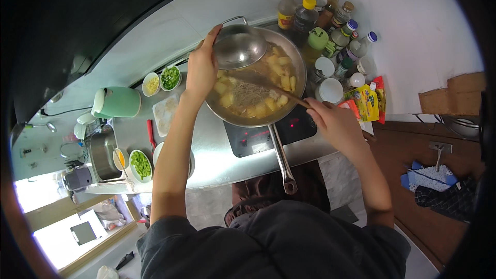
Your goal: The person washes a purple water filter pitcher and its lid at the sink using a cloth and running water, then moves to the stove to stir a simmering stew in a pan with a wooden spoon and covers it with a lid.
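My left hand (201, 64) grips the rim of a stainless steel bowl (240, 48), held tilted over the far left part of a steel frying pan (304, 73). Between the fingers of my right hand (337, 124) is the handle of a wooden spatula (286, 93), whose lower end reaches into the food. Thin greyish noodles (248, 95) lie in a clump in the middle of the pan, in brownish broth. Yellow chunks that look like potato (277, 64) surround them. The pan rests on a black induction cooktop (255, 139) with red lights lit, its long handle (282, 159) pointing towards me.
Sauce bottles (306, 15) and lidded jars (331, 90) crowd the right. Bowls of chopped scallion (170, 77), minced garlic (151, 84) and sliced green pepper (140, 164) stand left, near a red-handled knife (150, 131), a plastic tray (166, 114), a green kettle (118, 102) and a sink (104, 151).
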